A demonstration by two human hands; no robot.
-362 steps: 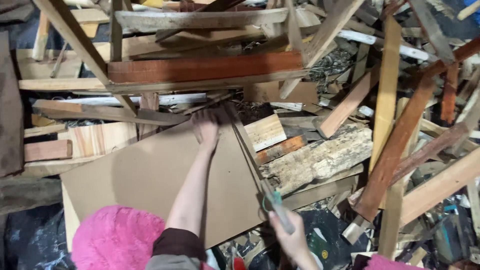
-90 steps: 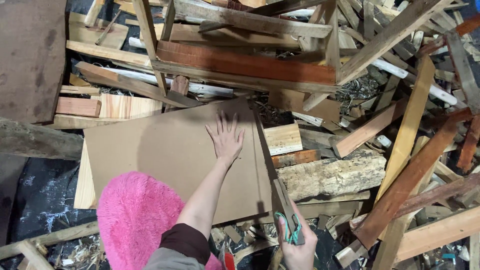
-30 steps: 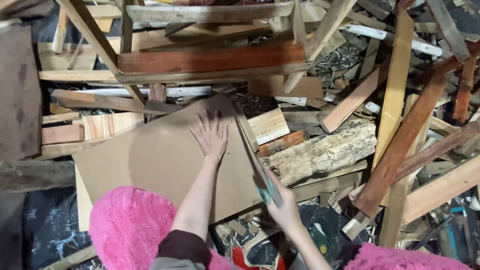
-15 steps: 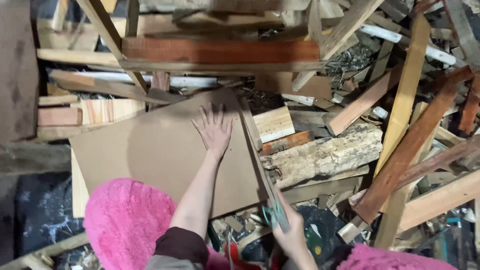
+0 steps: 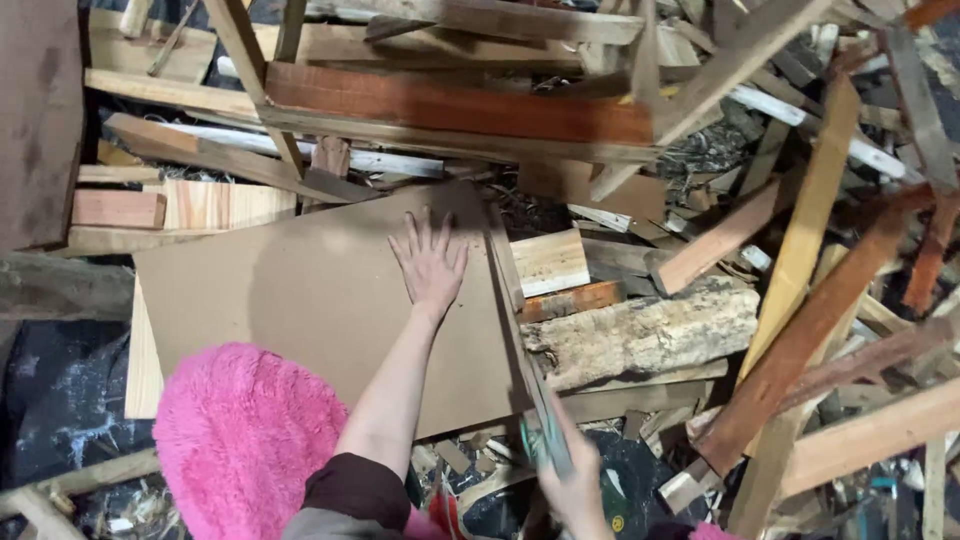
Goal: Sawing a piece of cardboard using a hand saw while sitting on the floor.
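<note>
Brown board (image 5: pixel 320 300), flat and wide, lies on top of a jumbled heap of scrap timber (image 5: pixel 800 300), its right edge running down beside a rough, pale log (image 5: pixel 640 335). A reddish plank (image 5: pixel 450 105) crosses the heap above the board. Fluffy pink fabric (image 5: pixel 245 440) covers the board's lower left corner. The left hand (image 5: pixel 430 262) lies open, fingers spread, palm pressed flat on the board near its upper right corner. The right hand (image 5: pixel 575 485) is closed around a hand saw (image 5: pixel 535 400), blurred, whose blade lies along the board's right edge.
</note>
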